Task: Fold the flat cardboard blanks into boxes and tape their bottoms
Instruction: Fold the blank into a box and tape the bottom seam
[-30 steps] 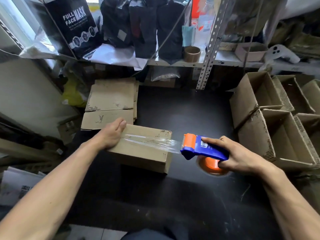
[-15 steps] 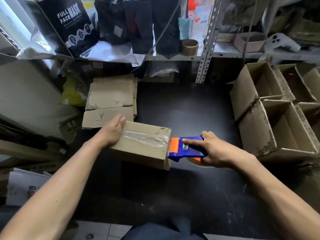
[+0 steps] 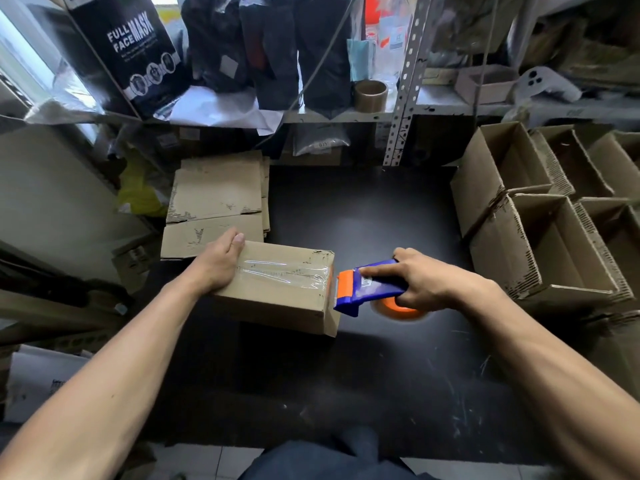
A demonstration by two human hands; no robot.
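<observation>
A black desk point(image 3: 374, 216) fills the middle of the scene, under a cluttered shelf point(image 3: 346, 116) at the far side. On the right stand folded open boxes point(image 3: 540, 251); at the far left lies a stack of flat blanks point(image 3: 218, 199). Near the centre sits the box being sealed point(image 3: 277, 289), bottom up, a strip of clear tape point(image 3: 284, 273) along its seam. The left hand point(image 3: 218, 265) rests on the box's left end, fingers curled over its far edge with the thumb on top, steadying it. The right hand point(image 3: 426, 282) grips the blue and orange tape dispenser point(image 3: 367, 287), fingers wrapped round its handle, its head at the box's right edge. The step in hand looks like finishing the taping; next, the tape likely needs cutting against the edge, with the tail pressed down the right side.
</observation>
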